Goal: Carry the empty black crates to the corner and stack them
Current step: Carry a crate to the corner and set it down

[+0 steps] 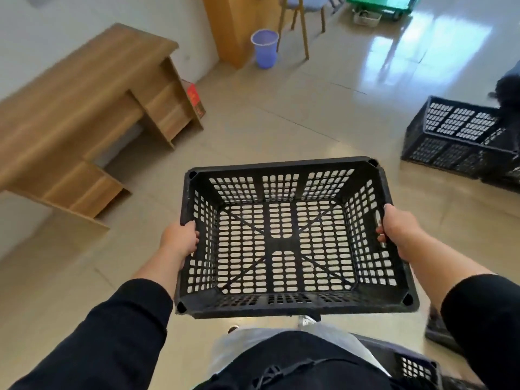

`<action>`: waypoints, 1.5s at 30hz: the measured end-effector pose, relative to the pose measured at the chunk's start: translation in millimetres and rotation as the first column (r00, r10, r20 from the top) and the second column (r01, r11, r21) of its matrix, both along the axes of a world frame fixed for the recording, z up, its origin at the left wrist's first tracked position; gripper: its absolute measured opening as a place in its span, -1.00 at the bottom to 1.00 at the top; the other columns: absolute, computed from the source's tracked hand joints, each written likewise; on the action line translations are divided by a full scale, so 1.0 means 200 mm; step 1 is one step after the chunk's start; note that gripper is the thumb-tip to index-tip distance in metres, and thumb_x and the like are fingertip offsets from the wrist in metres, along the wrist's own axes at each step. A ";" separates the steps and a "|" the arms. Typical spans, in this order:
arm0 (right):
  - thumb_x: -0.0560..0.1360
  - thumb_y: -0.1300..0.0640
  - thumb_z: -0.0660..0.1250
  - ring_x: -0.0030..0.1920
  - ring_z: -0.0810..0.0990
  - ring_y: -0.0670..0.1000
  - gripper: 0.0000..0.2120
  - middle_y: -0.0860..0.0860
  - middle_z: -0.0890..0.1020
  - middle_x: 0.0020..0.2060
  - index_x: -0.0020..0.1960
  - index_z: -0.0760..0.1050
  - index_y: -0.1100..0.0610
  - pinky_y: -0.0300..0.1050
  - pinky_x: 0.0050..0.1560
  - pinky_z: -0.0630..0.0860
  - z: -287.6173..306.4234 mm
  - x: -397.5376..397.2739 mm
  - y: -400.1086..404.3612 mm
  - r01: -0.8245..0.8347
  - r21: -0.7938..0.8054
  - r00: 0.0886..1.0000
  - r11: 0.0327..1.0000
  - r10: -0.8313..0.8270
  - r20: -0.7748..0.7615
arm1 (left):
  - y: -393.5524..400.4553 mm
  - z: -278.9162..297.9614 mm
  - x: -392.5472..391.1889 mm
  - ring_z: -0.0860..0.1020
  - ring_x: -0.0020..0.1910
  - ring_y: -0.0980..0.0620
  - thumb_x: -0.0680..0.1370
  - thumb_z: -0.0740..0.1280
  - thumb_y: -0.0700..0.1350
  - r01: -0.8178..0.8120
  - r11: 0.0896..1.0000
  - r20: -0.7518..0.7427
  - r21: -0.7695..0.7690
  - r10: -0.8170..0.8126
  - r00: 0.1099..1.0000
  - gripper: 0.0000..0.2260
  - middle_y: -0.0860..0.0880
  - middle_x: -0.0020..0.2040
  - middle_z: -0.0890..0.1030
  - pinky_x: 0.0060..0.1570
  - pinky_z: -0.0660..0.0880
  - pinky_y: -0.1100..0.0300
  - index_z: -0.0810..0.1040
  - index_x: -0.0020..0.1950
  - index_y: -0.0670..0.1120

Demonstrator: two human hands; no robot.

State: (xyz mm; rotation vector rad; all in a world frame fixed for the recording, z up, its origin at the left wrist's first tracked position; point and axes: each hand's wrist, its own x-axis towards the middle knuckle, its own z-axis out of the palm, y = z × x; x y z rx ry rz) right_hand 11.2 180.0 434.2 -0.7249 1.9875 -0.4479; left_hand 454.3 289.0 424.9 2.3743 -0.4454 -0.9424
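Empty black crate, in transit: left hand, right hand clasping side rims. Next: reach corner, stack.

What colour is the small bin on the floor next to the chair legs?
The bin is light purple, lavender-blue; the head view, the only one, shows it near the top.

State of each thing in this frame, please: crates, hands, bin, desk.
Held crate: empty, upright, off the floor.
Left hand: gripping its left rim.
Right hand: gripping its right rim.
Crates on floor: at right, apparently stacked.
Purple bin: upright; contents not visible.
Wooden desk: standing, top bare.
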 end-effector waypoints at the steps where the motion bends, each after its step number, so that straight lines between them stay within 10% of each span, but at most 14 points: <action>1: 0.69 -0.03 0.11 -0.28 0.51 0.11 -0.66 0.13 0.55 -0.23 -0.07 0.48 0.17 0.06 -0.11 0.52 0.01 0.10 0.00 -0.043 -0.011 0.999 0.999 0.043 0.010 | 0.09 0.00 0.09 0.56 -0.28 -0.09 0.70 0.26 -0.02 -0.043 0.999 -0.004 0.004 0.043 0.999 -0.71 -0.11 -0.23 0.63 -0.14 0.56 0.03 0.62 -0.04 -0.19; 21: 0.68 0.02 0.16 -0.35 0.49 0.06 -0.72 0.10 0.51 -0.28 -0.17 0.41 0.09 -0.01 -0.31 0.46 0.10 2.39 0.32 -0.733 -0.079 0.677 0.676 0.736 0.018 | 1.75 0.05 1.46 0.57 -0.22 -0.04 0.73 0.25 -0.06 -0.630 0.776 -0.048 -0.007 0.629 0.776 -0.74 -0.13 -0.12 0.63 -0.25 0.51 0.10 0.59 0.23 -0.23; 27: 0.68 -0.14 0.08 -0.20 0.53 0.15 -0.56 0.16 0.57 -0.19 0.03 0.51 0.21 0.09 -0.02 0.52 0.05 3.05 0.36 -0.816 0.050 0.577 0.575 0.816 0.026 | 1.96 0.05 1.73 0.58 -0.18 -0.04 0.73 0.25 -0.07 -0.770 0.638 -0.047 0.013 0.769 0.637 -0.74 -0.14 -0.08 0.65 -0.26 0.50 0.11 0.60 0.24 -0.23; 45: 0.71 -0.16 0.08 -0.35 0.46 0.05 -0.53 0.15 0.50 -0.16 0.28 0.47 0.22 -0.08 -0.28 0.45 0.06 4.75 0.73 -0.975 0.060 0.219 0.212 0.960 0.175 | 2.60 0.10 2.49 0.52 -0.31 -0.04 0.71 0.28 -0.11 -0.960 0.281 -0.094 -0.007 0.955 0.281 -0.77 -0.15 -0.18 0.61 -0.34 0.49 0.07 0.60 0.16 -0.27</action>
